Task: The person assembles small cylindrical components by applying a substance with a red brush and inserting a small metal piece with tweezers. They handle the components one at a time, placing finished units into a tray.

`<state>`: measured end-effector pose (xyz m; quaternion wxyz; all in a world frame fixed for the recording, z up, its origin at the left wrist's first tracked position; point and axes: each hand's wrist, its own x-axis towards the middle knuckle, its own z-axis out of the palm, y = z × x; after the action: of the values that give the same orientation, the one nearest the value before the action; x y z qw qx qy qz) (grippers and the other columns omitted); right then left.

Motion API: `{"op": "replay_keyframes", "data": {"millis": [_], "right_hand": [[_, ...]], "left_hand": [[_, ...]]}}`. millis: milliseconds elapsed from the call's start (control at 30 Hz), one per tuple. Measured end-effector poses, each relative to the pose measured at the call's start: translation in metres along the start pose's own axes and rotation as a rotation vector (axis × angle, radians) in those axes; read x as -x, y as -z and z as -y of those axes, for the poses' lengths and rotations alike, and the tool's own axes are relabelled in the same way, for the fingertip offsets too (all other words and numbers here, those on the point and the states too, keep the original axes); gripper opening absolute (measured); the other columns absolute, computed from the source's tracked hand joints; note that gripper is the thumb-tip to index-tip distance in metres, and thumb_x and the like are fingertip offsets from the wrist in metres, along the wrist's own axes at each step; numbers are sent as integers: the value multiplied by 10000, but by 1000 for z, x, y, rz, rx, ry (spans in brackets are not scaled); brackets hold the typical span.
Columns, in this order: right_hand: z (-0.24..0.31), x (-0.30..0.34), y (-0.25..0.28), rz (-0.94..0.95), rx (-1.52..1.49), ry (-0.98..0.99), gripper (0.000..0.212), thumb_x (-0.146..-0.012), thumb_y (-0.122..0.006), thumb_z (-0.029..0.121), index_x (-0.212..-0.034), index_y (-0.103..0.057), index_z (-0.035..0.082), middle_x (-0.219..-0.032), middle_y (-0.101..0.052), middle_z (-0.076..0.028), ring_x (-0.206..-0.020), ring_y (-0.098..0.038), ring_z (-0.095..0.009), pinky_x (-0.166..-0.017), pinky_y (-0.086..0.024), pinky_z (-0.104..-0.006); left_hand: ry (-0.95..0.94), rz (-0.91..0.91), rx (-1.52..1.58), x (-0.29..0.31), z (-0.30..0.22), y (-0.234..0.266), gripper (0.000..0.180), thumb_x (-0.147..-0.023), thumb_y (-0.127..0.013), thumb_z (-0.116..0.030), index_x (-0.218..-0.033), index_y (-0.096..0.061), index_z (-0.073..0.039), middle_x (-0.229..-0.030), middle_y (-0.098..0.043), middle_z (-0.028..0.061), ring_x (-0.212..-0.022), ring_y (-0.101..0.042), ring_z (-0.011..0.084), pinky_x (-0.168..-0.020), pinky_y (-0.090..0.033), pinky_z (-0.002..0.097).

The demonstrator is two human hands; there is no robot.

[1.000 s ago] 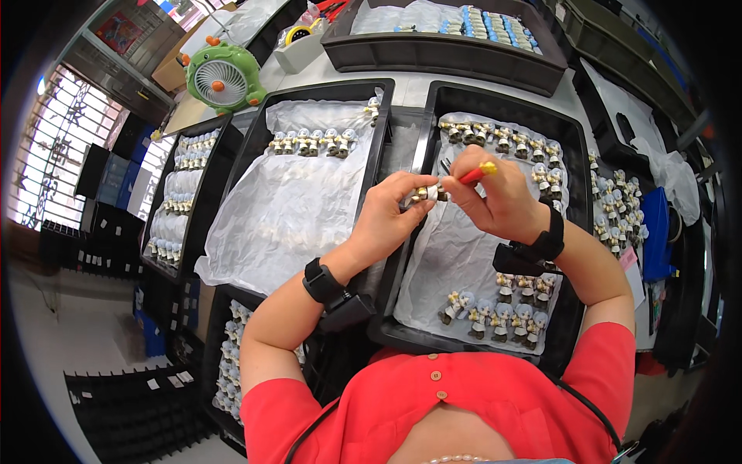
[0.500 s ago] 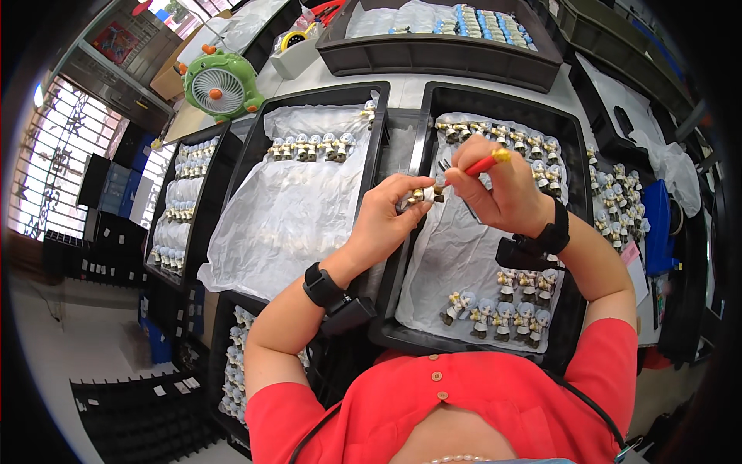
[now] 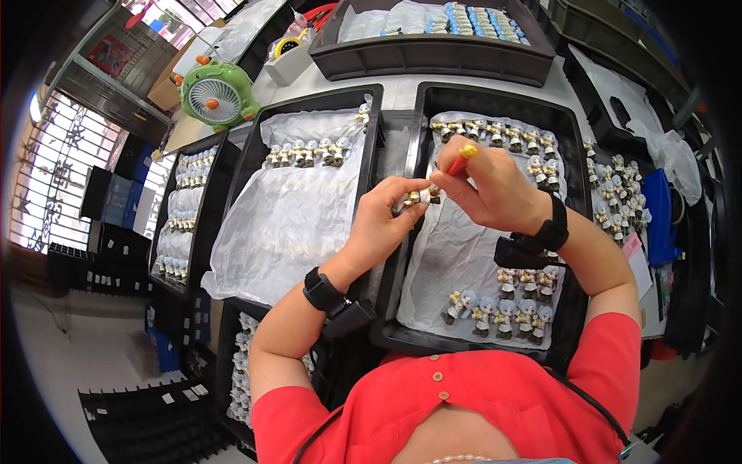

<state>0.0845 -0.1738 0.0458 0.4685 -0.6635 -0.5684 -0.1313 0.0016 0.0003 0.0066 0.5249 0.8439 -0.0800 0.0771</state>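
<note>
One figurine (image 3: 420,199) in work. It is up in the air over the left rim of the right tray (image 3: 495,94), on its side, pinched by the fingers of the left hand (image 3: 384,210). Right hand (image 3: 488,188): fingers closed round a red tool (image 3: 461,162), pen-like, yellow at its upper end. Working tip hidden behind the knuckles; cannot tell whether it touches the figurine.

Progress, judged by layout: this piece looks mid-way, with both hands on it. Left tray (image 3: 376,117) has a short row of figurines (image 3: 311,152) near its far end, plus a single one in the far corner; white paper (image 3: 282,232) spreads below the row. Right tray has a far group (image 3: 495,133) and a near group (image 3: 502,315), so plenty probably left, but which tray counts as finished cannot be told. No difference visible at this size.

Around: narrow side tray (image 3: 202,232) with several rows, far left; loose cluster of figurines (image 3: 618,197) beyond the right tray; big grey tray (image 3: 433,58) at the back of the desk (image 3: 398,94); green fan (image 3: 216,94); blue bin (image 3: 659,209).

In the way: right forearm and its black wrist box (image 3: 516,251) cover part of the right tray's figurines; trays sit close together, rims high.
</note>
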Motion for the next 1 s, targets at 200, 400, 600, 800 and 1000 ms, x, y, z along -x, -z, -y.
{"op": "replay_keyframes", "data": {"millis": [200,400,600,800,1000], "right_hand": [[4,-2,-3,29,-20,-32,181,-802,-605,19,-807,-425,34,-684,-486,-95,-528,-496,-265,-476,-390,-329],[2,-3,-3,27,-12,-16,203,-789,-617,26,-788,-414,32,-683,-482,-100,-535,-500,-270,-482,-395,-329],[7,-6,5,17,93,-12,187,-802,-602,31,-800,-416,25,-692,-485,-96,-542,-512,-254,-486,-403,-316],[1,-2,12,-80,-14,-8,156,-815,-585,14,-842,-432,27,-730,-508,-93,-574,-536,-209,-508,-420,-291],[-3,2,-1,44,-57,-47,167,-816,-589,16,-873,-433,37,-731,-513,-93,-572,-534,-231,-515,-424,-300]], "left_hand": [[-28,-4,-22,0,3,0,166,-817,-616,-80,-964,-580,-13,-808,-476,2,-605,-494,63,-531,-407,206],[24,25,18,0,-3,0,176,-816,-613,-74,-976,-576,-12,-816,-477,6,-615,-492,63,-539,-410,205],[74,-7,137,0,0,-1,164,-821,-605,-74,-971,-580,-13,-845,-488,0,-651,-490,51,-554,-423,197],[98,17,128,0,-6,1,196,-820,-607,-68,-1008,-581,-18,-857,-488,-3,-663,-491,49,-561,-427,195],[65,17,124,0,-3,0,201,-822,-607,-67,-1013,-576,-13,-857,-490,-7,-670,-494,49,-562,-432,192]]}}
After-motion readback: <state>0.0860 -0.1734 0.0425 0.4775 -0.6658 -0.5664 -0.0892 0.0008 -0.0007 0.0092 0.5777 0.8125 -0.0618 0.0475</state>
